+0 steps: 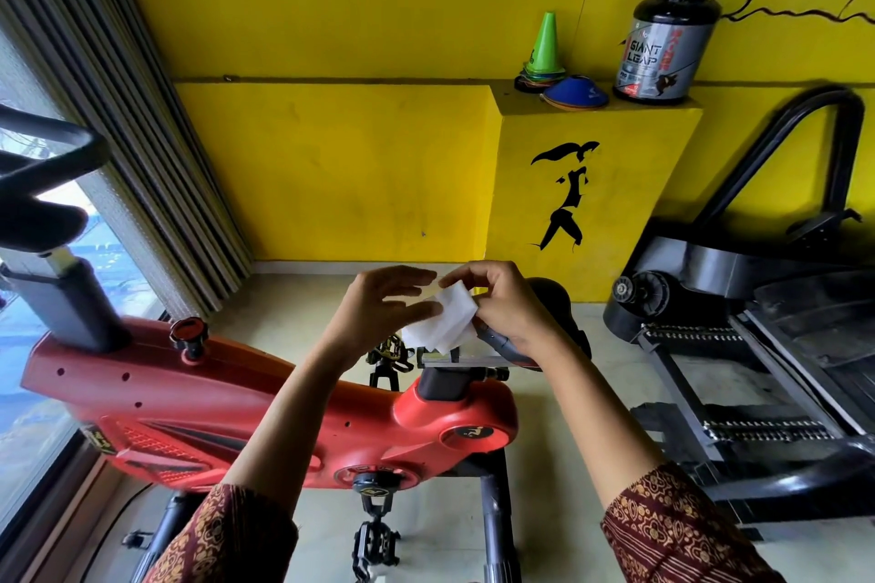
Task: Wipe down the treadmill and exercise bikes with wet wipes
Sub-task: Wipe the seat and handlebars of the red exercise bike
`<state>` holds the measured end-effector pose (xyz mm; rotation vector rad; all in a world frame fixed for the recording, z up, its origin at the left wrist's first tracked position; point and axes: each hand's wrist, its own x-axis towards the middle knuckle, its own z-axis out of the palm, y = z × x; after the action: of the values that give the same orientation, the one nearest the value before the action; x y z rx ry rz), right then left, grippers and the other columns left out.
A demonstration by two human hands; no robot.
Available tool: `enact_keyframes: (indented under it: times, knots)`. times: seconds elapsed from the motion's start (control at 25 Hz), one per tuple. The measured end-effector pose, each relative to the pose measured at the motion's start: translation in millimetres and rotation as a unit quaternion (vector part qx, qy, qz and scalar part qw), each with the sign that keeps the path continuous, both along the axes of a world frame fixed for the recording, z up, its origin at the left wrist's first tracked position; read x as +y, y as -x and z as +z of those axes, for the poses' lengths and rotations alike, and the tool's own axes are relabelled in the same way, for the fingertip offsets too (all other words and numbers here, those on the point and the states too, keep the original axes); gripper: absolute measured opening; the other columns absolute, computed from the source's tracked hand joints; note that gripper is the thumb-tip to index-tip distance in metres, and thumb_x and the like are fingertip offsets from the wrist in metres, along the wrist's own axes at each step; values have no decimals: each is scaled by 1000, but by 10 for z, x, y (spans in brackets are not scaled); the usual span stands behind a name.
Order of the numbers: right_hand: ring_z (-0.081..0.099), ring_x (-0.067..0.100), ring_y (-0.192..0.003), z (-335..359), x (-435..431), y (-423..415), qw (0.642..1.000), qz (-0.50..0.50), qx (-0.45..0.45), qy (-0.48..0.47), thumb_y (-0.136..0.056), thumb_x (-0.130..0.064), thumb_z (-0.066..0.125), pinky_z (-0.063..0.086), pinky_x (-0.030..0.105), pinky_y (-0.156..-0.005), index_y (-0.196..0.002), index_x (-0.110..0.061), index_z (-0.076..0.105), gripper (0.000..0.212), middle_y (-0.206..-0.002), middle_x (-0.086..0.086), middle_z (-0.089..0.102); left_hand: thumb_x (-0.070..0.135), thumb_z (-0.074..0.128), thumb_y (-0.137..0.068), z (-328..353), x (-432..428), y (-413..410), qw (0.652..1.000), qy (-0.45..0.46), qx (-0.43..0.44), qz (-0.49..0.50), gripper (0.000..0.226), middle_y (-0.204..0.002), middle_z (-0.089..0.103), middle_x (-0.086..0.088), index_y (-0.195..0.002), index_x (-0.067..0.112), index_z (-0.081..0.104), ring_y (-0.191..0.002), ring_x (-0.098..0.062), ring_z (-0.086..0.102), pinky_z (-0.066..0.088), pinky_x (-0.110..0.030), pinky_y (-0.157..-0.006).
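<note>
Above red exercise bike (165,393), mid-air: left hand (379,305) fingers nearly straight, touching wet wipe (442,322) edge; right hand (502,303) fingers pinch its top corner. Unfold fully, 2 hands pulling apart, before wiping saddle (554,294); treadmill (781,369) stands at right.

the black-lidded tub (665,43) on the yellow ledge (601,109) reads "giant leap"; its smaller print is illegible.

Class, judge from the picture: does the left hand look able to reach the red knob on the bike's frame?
Probably yes. The left hand has straight fingers at the wipe, which the right hand pinches, and nothing stands between it and the red knob.
</note>
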<state>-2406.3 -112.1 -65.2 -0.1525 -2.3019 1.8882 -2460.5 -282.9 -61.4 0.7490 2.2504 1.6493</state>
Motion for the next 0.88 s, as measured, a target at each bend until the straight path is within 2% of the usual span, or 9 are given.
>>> enact_keyframes:
  times: [0.16, 0.24, 0.36, 0.44, 0.56, 0.68, 0.72, 0.8, 0.88]
  knots:
    - [63, 18, -67, 57, -37, -14, 992, -31, -25, 122, -83, 14, 60, 55, 27, -50, -84, -9, 64, 23, -77, 6, 66, 4, 79, -73, -89, 12, 10, 998, -21, -27, 45, 19, -75, 73, 4, -81, 20, 73, -69, -8, 63, 49, -29, -69]
    - [66, 19, -67, 51, -6, -25, 971, -23, -43, 235, -93, -6, 57, 56, 28, -54, -95, -5, 63, 7, -78, 7, 69, 2, 75, -77, -90, 18, 9, 989, -82, -84, 92, 11, -65, 70, 4, -78, 12, 71, -61, -11, 60, 46, -29, -63]
    - [64, 20, -87, -26, -14, -35, 971, 10, -108, 215, -90, -42, 55, 53, 31, -62, -106, -14, 62, 33, -95, 9, 67, 2, 70, -81, -75, 57, -27, 971, -138, -152, 126, 9, -62, 69, 1, -77, 8, 65, -57, -13, 62, 50, -29, -61]
    - [60, 24, -94, -129, -121, -33, 970, 9, -112, 215, -83, -33, 66, 52, 35, -67, -98, -15, 63, 24, -98, 10, 65, 3, 69, -82, -89, 92, -64, 971, -139, -160, 108, 8, -65, 70, -1, -79, 8, 65, -60, -14, 64, 51, -31, -64]
    - [62, 26, -86, -177, -175, 25, 963, -109, -76, 235, -88, -7, 65, 52, 34, -67, -87, -15, 62, 8, -91, 11, 66, 8, 73, -81, -130, 106, -89, 984, -77, -106, 117, 8, -77, 71, -5, -83, 12, 67, -70, -15, 64, 49, -28, -68]
    - [60, 23, -80, -134, -78, -24, 974, -204, -36, 96, -88, -7, 66, 49, 20, -63, -93, -8, 62, 6, -94, 14, 63, 20, 78, -79, -187, 16, -13, 984, 80, 52, 150, 21, -91, 67, 5, -97, 15, 70, -80, -10, 63, 44, -10, -66]
    - [57, 19, -74, -113, -30, -73, 973, -229, -14, -10, -87, -9, 67, 42, 8, -57, -99, -6, 63, 12, -89, 12, 61, 22, 78, -78, -196, -23, 9, 980, 109, 76, 148, 25, -91, 66, 5, -100, 14, 70, -79, -11, 63, 42, -9, -63]
    - [48, 12, -69, -109, 56, -157, 954, -242, 8, -175, -88, -12, 67, 35, 2, -53, -108, -2, 65, 22, -84, 5, 55, 21, 79, -78, -229, -79, 40, 975, 145, 97, 140, 26, -89, 68, 0, -100, 11, 70, -72, -11, 63, 41, -7, -59]
    - [46, 10, -71, -157, 118, -183, 945, -248, 5, -212, -89, -15, 66, 33, 3, -54, -114, 0, 64, 29, -86, 6, 55, 18, 79, -77, -263, -101, 49, 973, 161, 102, 129, 23, -86, 71, -3, -97, 10, 71, -65, -4, 60, 41, -2, -56]
